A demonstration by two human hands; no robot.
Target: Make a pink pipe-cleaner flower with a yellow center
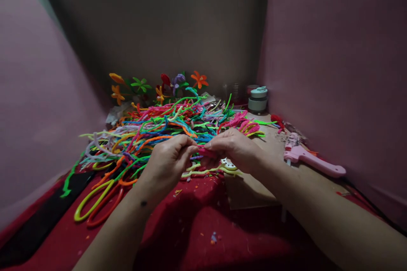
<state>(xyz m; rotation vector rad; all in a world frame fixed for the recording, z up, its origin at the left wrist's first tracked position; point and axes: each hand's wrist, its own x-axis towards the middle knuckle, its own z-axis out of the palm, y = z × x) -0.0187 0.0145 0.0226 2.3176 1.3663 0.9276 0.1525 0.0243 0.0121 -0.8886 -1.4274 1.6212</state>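
My left hand (174, 159) and my right hand (233, 146) meet at the centre, fingertips nearly touching. Between them is a small pink fuzzy piece (206, 151), pinched from both sides; its full shape is partly covered by the fingers. Right behind the hands lies a large heap of coloured pipe cleaners (152, 125). A white perforated object (227, 164) shows just below my right hand, beside pale yellow stems (203, 172).
A pink glue gun (314, 161) rests on cardboard (251, 192) at the right. Fuzzy flowers (199, 79) stand at the back, with a lidded cup (257, 100) to their right. Yellow loops (92, 201) lie at the left on the red cloth (178, 237).
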